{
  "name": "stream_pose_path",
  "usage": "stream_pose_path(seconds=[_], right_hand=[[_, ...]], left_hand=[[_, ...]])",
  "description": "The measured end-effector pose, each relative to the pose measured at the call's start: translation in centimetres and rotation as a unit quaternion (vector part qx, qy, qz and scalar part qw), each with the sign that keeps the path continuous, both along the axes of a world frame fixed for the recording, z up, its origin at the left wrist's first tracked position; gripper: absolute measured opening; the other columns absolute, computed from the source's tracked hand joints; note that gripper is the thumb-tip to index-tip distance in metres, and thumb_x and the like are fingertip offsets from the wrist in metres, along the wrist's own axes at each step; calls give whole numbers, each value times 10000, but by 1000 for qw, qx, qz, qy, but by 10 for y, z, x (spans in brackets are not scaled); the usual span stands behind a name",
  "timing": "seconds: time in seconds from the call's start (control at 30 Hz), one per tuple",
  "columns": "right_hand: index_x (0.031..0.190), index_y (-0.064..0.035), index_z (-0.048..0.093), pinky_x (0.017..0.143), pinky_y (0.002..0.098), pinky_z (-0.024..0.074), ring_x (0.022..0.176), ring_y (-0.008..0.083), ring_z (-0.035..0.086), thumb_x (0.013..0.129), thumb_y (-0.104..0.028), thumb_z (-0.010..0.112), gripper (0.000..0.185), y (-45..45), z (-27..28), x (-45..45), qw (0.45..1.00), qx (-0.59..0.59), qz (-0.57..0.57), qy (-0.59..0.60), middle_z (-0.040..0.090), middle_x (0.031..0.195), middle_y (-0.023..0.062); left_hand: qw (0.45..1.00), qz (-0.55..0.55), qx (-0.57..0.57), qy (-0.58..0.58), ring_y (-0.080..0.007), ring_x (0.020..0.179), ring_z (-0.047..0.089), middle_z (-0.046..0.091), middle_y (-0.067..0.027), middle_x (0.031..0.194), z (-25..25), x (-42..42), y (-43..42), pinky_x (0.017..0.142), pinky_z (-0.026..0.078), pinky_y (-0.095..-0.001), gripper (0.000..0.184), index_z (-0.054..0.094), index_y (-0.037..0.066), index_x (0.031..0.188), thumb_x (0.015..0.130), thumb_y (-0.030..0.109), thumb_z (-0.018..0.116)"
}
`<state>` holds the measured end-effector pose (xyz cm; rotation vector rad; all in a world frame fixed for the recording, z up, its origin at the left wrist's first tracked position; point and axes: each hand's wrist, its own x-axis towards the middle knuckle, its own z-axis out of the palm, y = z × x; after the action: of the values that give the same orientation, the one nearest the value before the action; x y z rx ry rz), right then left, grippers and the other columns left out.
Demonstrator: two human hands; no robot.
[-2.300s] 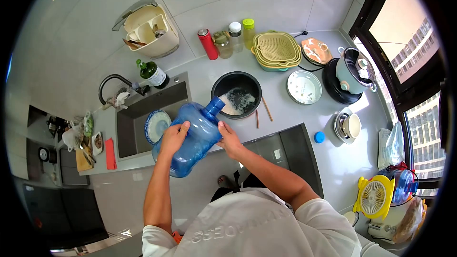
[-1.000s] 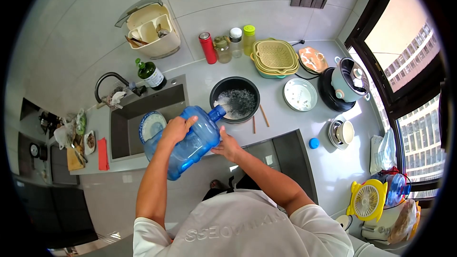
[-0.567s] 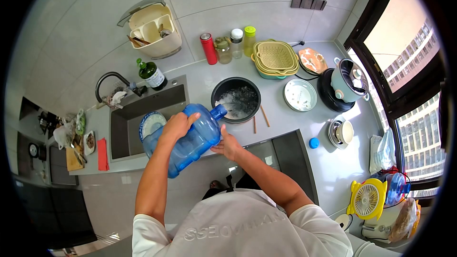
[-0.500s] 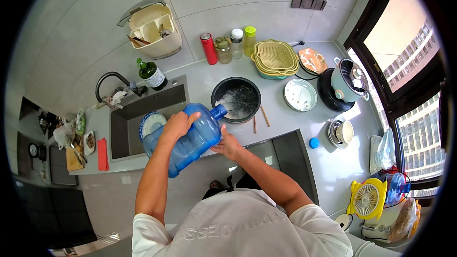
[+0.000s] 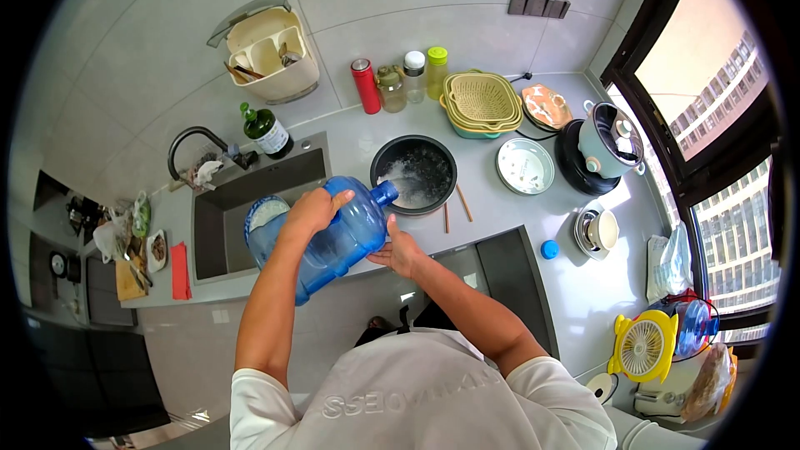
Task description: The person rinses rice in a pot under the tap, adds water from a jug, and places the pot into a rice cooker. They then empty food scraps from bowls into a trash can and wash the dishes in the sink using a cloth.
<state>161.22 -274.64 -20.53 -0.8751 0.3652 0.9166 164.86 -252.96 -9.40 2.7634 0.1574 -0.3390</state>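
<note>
A big blue water jug (image 5: 350, 229) lies tilted above the counter's front edge, its neck at the near rim of a black pot (image 5: 433, 168). Cloudy, bubbling liquid with whitish contents shows inside the pot. My left hand (image 5: 315, 210) grips the top of the jug, fingers wrapped round its handle area. Against the underside near the neck, my right hand (image 5: 402, 251) supports the jug with its fingers spread. Two wooden chopsticks (image 5: 464, 202) lie just right of the pot. A blue cap (image 5: 549, 250) rests farther right on the counter.
The sink (image 5: 225, 229) holds a blue-rimmed bowl (image 5: 265, 210). Bottles and a red flask (image 5: 365, 87) line the wall. Yellow baskets (image 5: 479, 100), a white plate (image 5: 525, 166), a lidded pot (image 5: 602, 150) and a yellow fan (image 5: 643, 348) are at the right.
Since the earlier frames, the jug's body has risen slightly and its neck has come over the pot's near rim. Both hands have stayed on it. The liquid in the pot looks more stirred up.
</note>
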Motion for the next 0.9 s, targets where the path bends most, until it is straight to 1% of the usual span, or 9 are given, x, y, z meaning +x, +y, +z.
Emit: stream_pose_path(seconds=[0.17, 0.27, 0.33, 0.67, 0.87, 0.9], right_hand=[[1562, 79, 267, 1126, 527, 518, 1320, 455, 555, 1090, -658, 301, 875, 1, -2, 0, 1000, -8, -7, 5, 452, 1431, 379], [1564, 78, 266, 1129, 531, 514, 1331, 458, 548, 1092, -655, 297, 873, 0, 1, 0, 1000, 7, 0, -6, 448, 1440, 384], [1524, 77, 342, 1105, 511, 534, 1260, 411, 602, 1092, -665, 268, 863, 1, 3, -2, 1000, -9, -1, -7, 511, 1377, 332], [1525, 71, 347, 1095, 502, 544, 1261, 407, 607, 1088, -674, 262, 867, 1, 1, -2, 1000, -9, 3, -9, 519, 1382, 339], [1535, 54, 348, 1102, 503, 538, 1268, 406, 605, 1089, -673, 260, 858, 0, 3, -3, 1000, -13, 2, -7, 522, 1393, 327], [1539, 75, 312, 1110, 511, 532, 1287, 424, 589, 1091, -666, 270, 866, 0, 3, -3, 1000, -6, 1, -10, 504, 1397, 352]], left_hand=[[1000, -1, 9, 12, -506, 945, 698, 717, -313, 890, 3, 2, -2, 871, 536, -539, 892, 747, -64, 847, 991, 767, 455], [1000, 1, 11, 24, -499, 942, 701, 719, -307, 890, 6, 3, -3, 867, 537, -534, 885, 749, -58, 847, 991, 765, 458], [1000, 3, 8, 29, -496, 939, 702, 720, -305, 889, 6, 4, -4, 865, 537, -533, 881, 751, -55, 847, 991, 763, 460], [1000, 1, 4, 4, -498, 912, 705, 715, -298, 854, 4, 1, -3, 854, 544, -532, 876, 748, -55, 825, 986, 762, 477], [1000, 0, 6, 0, -504, 912, 701, 711, -303, 846, 0, 2, -2, 858, 544, -535, 888, 745, -60, 814, 981, 770, 475], [1000, 1, 11, 0, -505, 914, 701, 712, -303, 848, 0, 2, -2, 859, 544, -535, 888, 746, -59, 815, 981, 770, 474]])
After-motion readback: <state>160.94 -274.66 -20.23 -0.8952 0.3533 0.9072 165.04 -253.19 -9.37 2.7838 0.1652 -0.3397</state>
